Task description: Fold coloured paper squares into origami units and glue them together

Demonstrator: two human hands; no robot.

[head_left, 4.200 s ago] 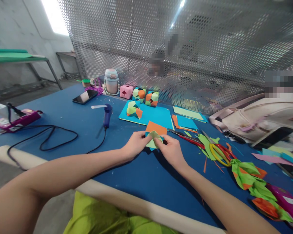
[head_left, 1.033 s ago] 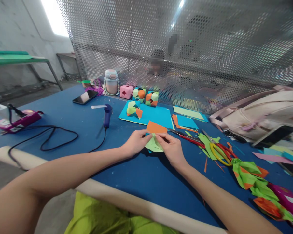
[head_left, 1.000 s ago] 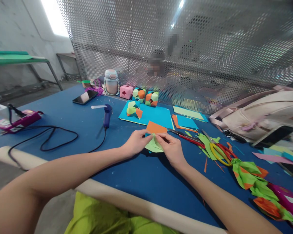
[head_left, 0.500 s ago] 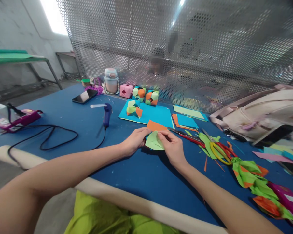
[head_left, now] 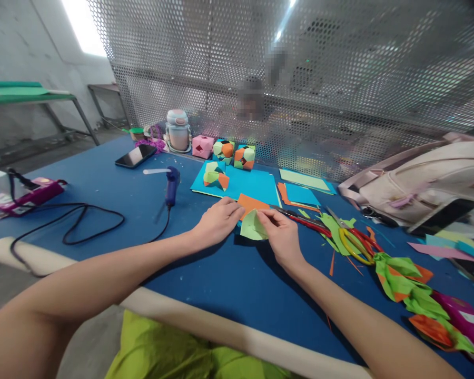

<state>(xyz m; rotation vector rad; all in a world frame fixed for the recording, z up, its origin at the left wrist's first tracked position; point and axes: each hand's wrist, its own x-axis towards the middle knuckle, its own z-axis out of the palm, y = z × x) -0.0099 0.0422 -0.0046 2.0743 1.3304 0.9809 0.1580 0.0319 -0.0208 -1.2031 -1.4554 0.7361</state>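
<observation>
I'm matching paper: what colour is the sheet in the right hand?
The sheet is light green, clearest in the head view.

Small light-green paper (head_left: pixel 253 226), creased, tilted, raised above blue tabletop, overlapping near edge of orange sheet (head_left: pixel 251 202).

Both forearms angled inward, left hand (head_left: pixel 220 217) palm-down, right hand (head_left: pixel 281 231) (thumb and forefinger) pinching.

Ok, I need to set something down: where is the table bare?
Between the phone, power strip and glue gun, beyond the black cord; also between the forearms, nearer you than the green paper. The right side is crowded: scissors, crumpled paper, backpack.
</observation>
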